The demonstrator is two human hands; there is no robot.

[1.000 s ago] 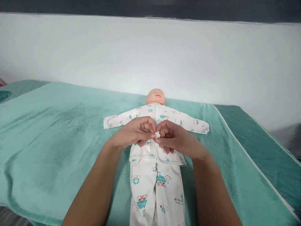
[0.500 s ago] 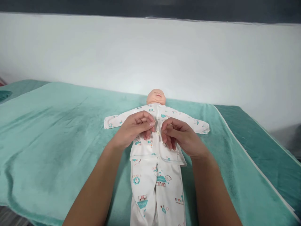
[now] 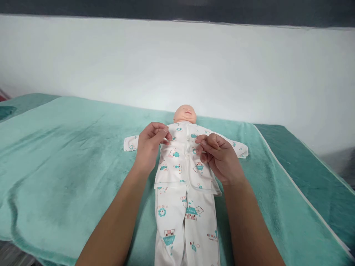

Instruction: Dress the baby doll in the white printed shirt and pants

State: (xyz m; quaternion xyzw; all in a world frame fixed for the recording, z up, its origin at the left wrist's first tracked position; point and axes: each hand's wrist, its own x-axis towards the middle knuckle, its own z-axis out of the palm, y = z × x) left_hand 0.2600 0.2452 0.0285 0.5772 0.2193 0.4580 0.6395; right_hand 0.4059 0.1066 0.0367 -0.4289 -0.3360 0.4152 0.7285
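A baby doll [image 3: 185, 113] lies on its back, face up, in a white printed baby shirt [image 3: 181, 173] and matching trousers [image 3: 170, 221]. The shirt front is together down the middle, where a pale button [image 3: 188, 156] shows. My left hand [image 3: 152, 142] hovers over the left side of the chest, its fingers loosely bent. Over the right side is my right hand [image 3: 217, 155], fingers curved and a little spread, thumb across them. Neither hand shows anything held, and both look clear of the cloth.
A light green plush blanket [image 3: 69, 166] spreads beneath the doll. Darker green cloth [image 3: 302, 166] borders it on the right. Behind stands a white wall [image 3: 177, 62] with a dark band along the top.
My hands have moved apart from the shirt's middle line, the left one up and to the left, the right one slightly outward. More of the shirt front shows between them.
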